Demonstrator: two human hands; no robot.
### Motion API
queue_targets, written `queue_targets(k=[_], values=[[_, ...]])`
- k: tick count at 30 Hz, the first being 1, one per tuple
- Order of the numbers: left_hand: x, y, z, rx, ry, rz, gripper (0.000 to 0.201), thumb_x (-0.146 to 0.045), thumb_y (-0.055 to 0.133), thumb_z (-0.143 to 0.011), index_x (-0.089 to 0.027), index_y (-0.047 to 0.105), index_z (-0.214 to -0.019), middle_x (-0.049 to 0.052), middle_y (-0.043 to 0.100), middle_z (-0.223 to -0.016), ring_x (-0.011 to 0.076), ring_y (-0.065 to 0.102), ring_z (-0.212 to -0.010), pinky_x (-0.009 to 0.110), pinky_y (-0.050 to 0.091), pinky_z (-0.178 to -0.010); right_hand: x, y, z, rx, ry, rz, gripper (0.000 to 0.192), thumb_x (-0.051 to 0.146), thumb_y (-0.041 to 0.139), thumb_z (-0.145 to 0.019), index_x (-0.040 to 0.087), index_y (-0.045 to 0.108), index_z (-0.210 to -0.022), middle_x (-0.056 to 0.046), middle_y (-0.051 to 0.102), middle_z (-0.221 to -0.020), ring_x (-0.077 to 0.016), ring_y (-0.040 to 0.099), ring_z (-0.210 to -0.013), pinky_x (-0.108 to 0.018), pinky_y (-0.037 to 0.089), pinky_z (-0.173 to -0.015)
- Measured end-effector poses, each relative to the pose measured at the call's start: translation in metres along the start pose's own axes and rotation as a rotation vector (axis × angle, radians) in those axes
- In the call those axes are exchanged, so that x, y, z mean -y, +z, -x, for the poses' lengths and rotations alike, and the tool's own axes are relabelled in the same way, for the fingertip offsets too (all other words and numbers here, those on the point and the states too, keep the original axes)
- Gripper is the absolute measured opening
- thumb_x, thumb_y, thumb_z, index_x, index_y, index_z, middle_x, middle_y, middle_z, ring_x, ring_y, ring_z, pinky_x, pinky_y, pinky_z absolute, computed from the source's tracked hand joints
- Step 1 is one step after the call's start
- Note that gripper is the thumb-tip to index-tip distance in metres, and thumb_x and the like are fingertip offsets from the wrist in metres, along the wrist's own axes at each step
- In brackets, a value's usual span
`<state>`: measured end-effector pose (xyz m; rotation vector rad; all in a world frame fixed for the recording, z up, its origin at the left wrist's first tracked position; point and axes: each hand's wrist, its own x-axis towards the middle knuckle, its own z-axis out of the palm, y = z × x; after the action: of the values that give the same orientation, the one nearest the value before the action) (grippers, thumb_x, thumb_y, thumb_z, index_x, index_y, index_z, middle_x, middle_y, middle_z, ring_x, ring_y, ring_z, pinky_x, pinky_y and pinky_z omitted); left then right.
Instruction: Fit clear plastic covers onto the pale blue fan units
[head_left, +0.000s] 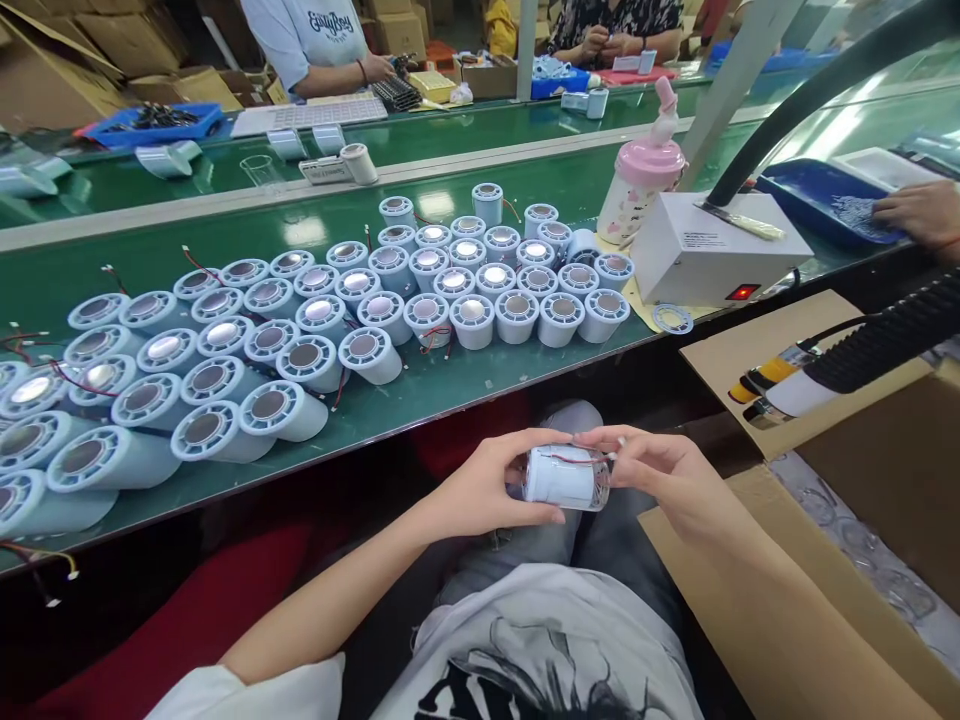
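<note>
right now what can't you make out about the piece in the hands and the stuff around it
- Head view: the pale cylinder is partly covered by the left hand and right hand; its ends are hidden.
- Its red wire is too thin to trace to an end.
- The rows of cylinders on the green table are cut off by the left edge.
- The clear pieces in the cardboard box are blurred.
- The white box's label is too small to read.

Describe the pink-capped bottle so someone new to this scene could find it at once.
On the green workbench, look right of the massed pale blue cylinders to the white box. The bottle stands upright at its left edge: the only pink-lidded, patterned thing there.
</note>
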<state>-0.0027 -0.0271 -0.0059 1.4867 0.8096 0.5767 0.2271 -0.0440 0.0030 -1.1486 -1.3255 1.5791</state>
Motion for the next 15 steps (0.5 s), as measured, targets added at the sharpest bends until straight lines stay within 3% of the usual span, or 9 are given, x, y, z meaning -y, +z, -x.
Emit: queue_targets(k=[1,4,7,10,15], values=[[0.000,0.001,0.001,0.001,-0.025,0.060,0.068,-0.029,0.080,-0.069,-0.023,0.052,-0.130,0.010,0.057,-0.126,0.0236,0.060,-0.108,0.035,0.053,-0.087,-0.002,-0.001,0.001,0.042,-0.054,0.050,0.010,0.034,0.077,-0.076,0.024,0.075,-0.079,-0.008,0.067,-0.118,-0.0287,0.061,-0.112,-0.037,0.056,-0.084],[0.001,0.002,0.002,0.013,-0.084,0.239,0.064,-0.027,0.078,-0.071,-0.022,0.049,-0.128,0.009,0.059,-0.118,0.0191,0.062,-0.097,0.032,0.054,-0.081,-0.009,0.001,0.008,0.078,-0.268,0.370,0.038,0.023,0.079,-0.074,0.029,0.071,-0.110,-0.007,0.058,-0.135,-0.0303,0.053,-0.124,-0.043,0.050,-0.099],[0.001,0.002,0.005,0.052,-0.115,0.333,0.064,-0.031,0.076,-0.074,-0.025,0.045,-0.130,0.007,0.059,-0.112,0.0170,0.062,-0.087,0.029,0.055,-0.069,-0.010,0.004,0.014,0.035,-0.390,0.560,0.040,0.020,0.072,-0.080,0.028,0.066,-0.118,-0.006,0.057,-0.136,-0.0285,0.054,-0.125,-0.042,0.047,-0.104],[-0.003,-0.001,0.007,0.078,-0.097,0.252,0.074,-0.034,0.078,-0.071,-0.028,0.042,-0.135,0.007,0.059,-0.117,0.0171,0.061,-0.088,0.027,0.053,-0.068,-0.009,0.005,0.017,0.052,-0.337,0.503,0.039,0.022,0.073,-0.081,0.027,0.063,-0.118,-0.007,0.057,-0.136,-0.0273,0.058,-0.119,-0.039,0.052,-0.099],[-0.012,-0.006,0.011,0.081,-0.038,0.115,0.076,-0.033,0.080,-0.070,-0.030,0.046,-0.138,0.008,0.056,-0.128,0.0211,0.060,-0.106,0.032,0.052,-0.088,-0.007,0.004,0.018,0.123,-0.204,0.306,0.041,0.024,0.075,-0.080,0.033,0.058,-0.116,-0.001,0.060,-0.129,-0.0203,0.059,-0.117,-0.031,0.053,-0.097]])
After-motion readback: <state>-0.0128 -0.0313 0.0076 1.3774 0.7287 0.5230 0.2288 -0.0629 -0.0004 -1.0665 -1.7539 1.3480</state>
